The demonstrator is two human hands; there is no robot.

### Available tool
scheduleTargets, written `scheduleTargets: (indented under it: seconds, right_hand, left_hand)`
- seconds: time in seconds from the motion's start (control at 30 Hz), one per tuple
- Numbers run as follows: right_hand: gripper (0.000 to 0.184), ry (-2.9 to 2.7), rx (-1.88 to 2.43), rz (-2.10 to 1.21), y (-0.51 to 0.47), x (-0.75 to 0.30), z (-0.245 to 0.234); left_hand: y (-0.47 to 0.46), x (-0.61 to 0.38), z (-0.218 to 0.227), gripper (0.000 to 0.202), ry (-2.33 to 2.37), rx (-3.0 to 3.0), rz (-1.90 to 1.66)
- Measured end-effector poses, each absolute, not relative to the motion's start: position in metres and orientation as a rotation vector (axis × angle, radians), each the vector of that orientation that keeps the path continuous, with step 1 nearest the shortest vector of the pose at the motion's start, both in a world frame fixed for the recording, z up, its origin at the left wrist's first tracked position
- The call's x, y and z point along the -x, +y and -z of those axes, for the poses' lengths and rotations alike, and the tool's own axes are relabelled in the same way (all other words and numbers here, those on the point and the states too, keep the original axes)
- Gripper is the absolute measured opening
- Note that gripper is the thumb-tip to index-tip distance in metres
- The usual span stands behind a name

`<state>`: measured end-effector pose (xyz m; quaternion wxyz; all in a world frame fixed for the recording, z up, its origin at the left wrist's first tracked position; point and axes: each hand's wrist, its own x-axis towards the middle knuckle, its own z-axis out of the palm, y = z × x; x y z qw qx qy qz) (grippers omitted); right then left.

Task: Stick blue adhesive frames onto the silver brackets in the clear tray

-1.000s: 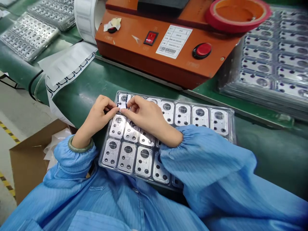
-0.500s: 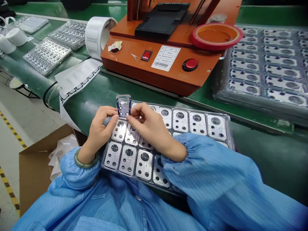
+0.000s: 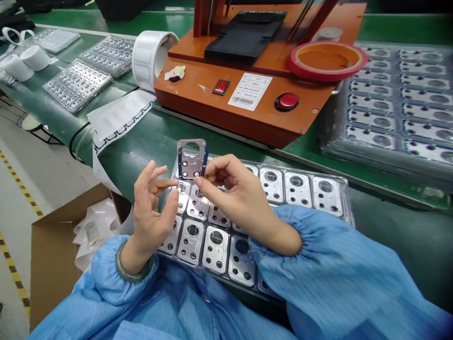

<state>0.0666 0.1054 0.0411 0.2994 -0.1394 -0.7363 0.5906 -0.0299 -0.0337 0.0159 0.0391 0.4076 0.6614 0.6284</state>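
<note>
A small rectangular metal plate [image 3: 192,159] with a round hole, smaller holes and a blue-edged film stands upright above the tray. My right hand [image 3: 230,193] pinches its lower right corner between thumb and fingers. My left hand [image 3: 154,222] holds nothing, with its fingers spread and the index tip just below the plate's lower left corner. Under both hands lies a clear plastic tray [image 3: 348,203] holding rows of similar metal plates [image 3: 215,249], partly hidden by my hands and blue sleeves [image 3: 283,226].
An orange machine [image 3: 226,104] with a red button stands beyond the tray on a green bench [image 3: 399,208]. A white label roll [image 3: 150,61] and a red-rimmed tape ring [image 3: 327,61] are nearby. Filled trays [image 3: 77,85] lie on both sides. A cardboard box [image 3: 53,269] stands at lower left.
The plate has risen and turned to face me, now held by my right hand alone. My left hand has let go and opened. The view has shifted slightly.
</note>
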Motion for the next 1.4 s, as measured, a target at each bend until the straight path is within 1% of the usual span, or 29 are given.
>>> scheduleTargets:
  seconds: [0.03,0.17,0.3,0.5,0.7,1.03,1.2,1.4]
  right_hand:
    - [0.016,-1.960,0.379,-1.578,0.1054,-0.0670,-0.0413]
    - [0.015,-1.993,0.351,-1.608,0.1039,-0.0686,-0.0412]
    - [0.014,-2.020,0.335,-1.622,0.1024,-0.0701,-0.0405]
    - [0.014,-2.037,0.341,-1.646,0.1023,-0.0703,-0.0408]
    - [0.014,-2.043,0.307,-1.679,0.1014,-0.0703,-0.0406]
    - [0.013,-2.105,0.264,-1.683,0.1016,-0.0711,-0.0388]
    - [0.013,-2.122,0.256,-1.723,0.1003,-0.0713,-0.0388]
    - [0.013,-2.114,0.221,-1.746,0.0985,-0.0716,-0.0392]
  left_hand:
    - [-0.0333,0.0293,-0.0164,0.055,1.937,-1.156,-1.931]
    - [-0.0312,0.0301,-0.0208,0.033,1.608,-0.862,-1.910]
    - [-0.0289,0.0303,-0.0231,0.020,1.521,-0.763,-1.932]
    - [-0.0295,0.0289,-0.0246,0.019,1.611,-0.712,-1.922]
    - [-0.0317,0.0281,-0.0242,0.011,1.668,-0.720,-1.916]
    - [-0.0327,0.0271,-0.0236,0.016,1.672,-0.690,-1.922]
    - [-0.0339,0.0266,-0.0246,0.015,1.763,-0.711,-1.951]
    - [-0.0354,0.0288,-0.0228,0.013,1.714,-0.766,-1.983]
